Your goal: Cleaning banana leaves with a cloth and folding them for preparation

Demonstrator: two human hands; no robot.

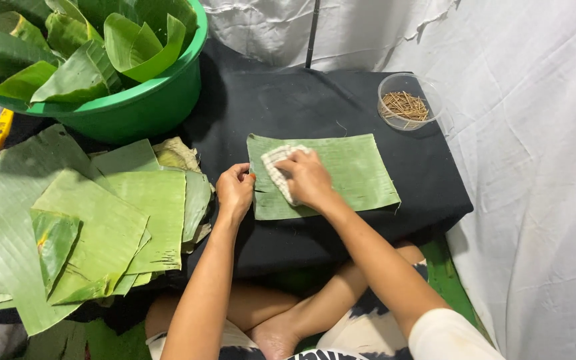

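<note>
White cloth sheeting [535,167], creased and soft, hangs behind and to the right of a low tabletop [315,100] draped in matte black fabric.

From the head camera, 1 rectangular banana leaf piece [348,175] lies flat near the middle of that tabletop, its dull green face ribbed with fine parallel veins and its edges slightly frayed. The right hand [309,179] presses a folded checked cloth [276,167], white with thin dark lines, against the left part of the leaf; its fingers are curled together and clamped on the cloth. The left hand [235,190] sits at the leaf's left edge, fingers bunched together and pinching or pinning that edge, though the exact contact is hard to see. By my reading, the step in hand is wiping the leaf's surface while the other hand keeps it from sliding. A further stroke would call for light, even pressure along the veins, since the leaf looks thin and likely to split across them.

At the back right stands a clear round plastic container [409,101] holding a pile of short brown sticks [405,107]. To the left, a loose stack of cut leaves [101,220] overlaps the tabletop's edge, glossy and limp, and behind it a green plastic basin [148,100] holds more curled leaves [88,47].
</note>
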